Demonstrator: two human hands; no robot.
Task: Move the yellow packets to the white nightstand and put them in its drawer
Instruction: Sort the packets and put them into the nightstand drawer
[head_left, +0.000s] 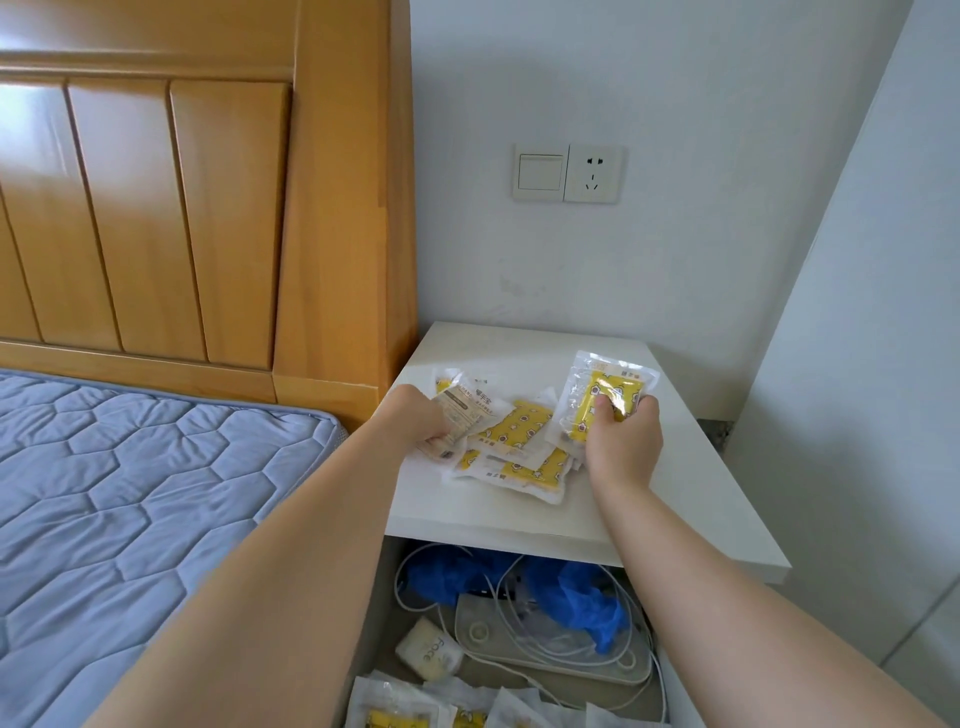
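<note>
The left hand (418, 422) and right hand (622, 447) pinch yellow packets (519, 447) with curled fingers (601, 404) on the white nightstand surface (685, 499), so it seems better to gather several firmly before lowering them into the open drawer (524, 652).

Both grips working yellow packets (519, 441) on the white nightstand (675, 493); drawer (382, 667) standing open.
The right grip (621, 441) is pinching a raised stack (605, 400) of packets, thumb lying on the front. The left grip (415, 415) is holding a pale-backed packet (462, 415) at the pile's left edge. Below, stored packets (395, 712), white cables (519, 644) and a blue bag (571, 587) are lying in the drawer.
</note>
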